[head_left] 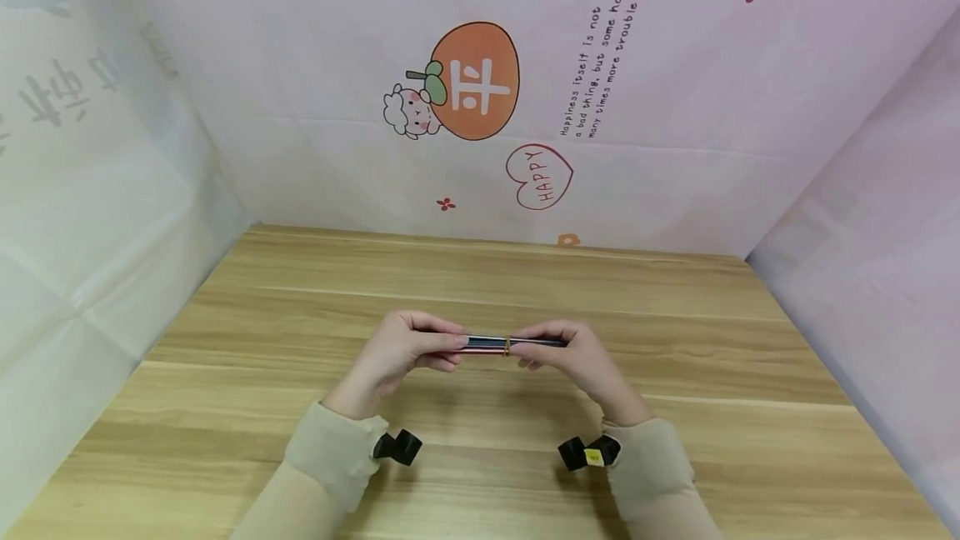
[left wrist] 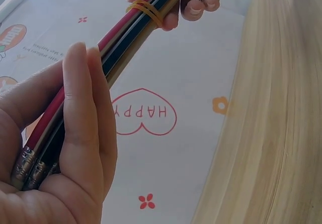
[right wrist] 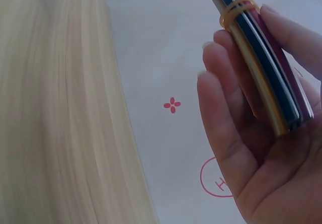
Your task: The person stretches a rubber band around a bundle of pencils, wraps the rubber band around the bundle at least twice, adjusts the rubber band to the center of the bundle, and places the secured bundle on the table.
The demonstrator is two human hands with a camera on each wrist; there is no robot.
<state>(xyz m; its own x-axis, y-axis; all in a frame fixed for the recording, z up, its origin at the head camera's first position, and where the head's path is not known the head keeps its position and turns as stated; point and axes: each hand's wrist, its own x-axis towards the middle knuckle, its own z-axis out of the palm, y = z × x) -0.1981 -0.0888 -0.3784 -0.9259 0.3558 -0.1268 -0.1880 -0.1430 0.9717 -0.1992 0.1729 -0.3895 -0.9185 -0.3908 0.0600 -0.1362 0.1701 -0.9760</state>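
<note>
A bundle of pencils (head_left: 483, 344) in red, dark blue, yellow and other colours is held level above the table between both hands. A yellow rubber band (left wrist: 146, 11) is wound around it in more than one loop. My left hand (head_left: 405, 348) grips the end with the metal ferrules (left wrist: 32, 171), its thumb and fingers on either side. At the other end my right hand (head_left: 562, 352) holds the bundle, fingertips beside the rubber band. In the right wrist view the pencils' ends (right wrist: 294, 126) rest against the palm of that hand.
Below lies a wood-grain table (head_left: 480, 473). A white printed sheet (head_left: 337, 148) covers the wall behind it, and pale sheets hang at both sides. Each wrist wears a beige cuff (head_left: 333, 452) with a small black camera (head_left: 405, 447).
</note>
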